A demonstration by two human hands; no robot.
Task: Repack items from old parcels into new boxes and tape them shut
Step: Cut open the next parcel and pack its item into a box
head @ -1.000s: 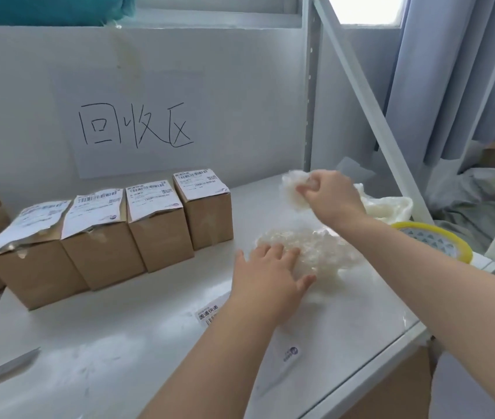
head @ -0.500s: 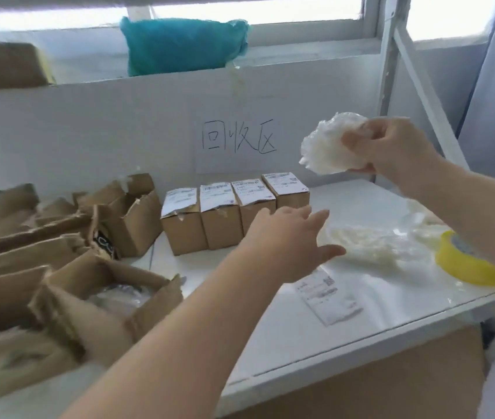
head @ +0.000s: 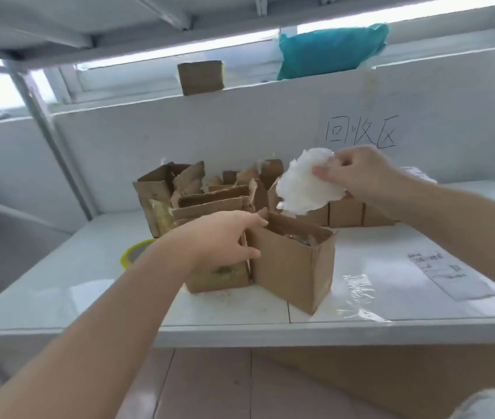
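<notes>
Head view: the open box (head: 293,264) stands upright on the table (head: 59,300), mouth up, its long axis seemingly vertical, one corner turned toward the person. The left hand (head: 225,240) grips its left flap between fingers and thumb. Above the box's far rim, the right hand (head: 358,173) pinches a crumpled white wad (head: 303,189) with no clear long axis. Judging by this, filling is under way. Closing and taping remain; the tape roll (head: 136,254) lies left of the box, sealed labelled boxes (head: 346,211) behind it.
</notes>
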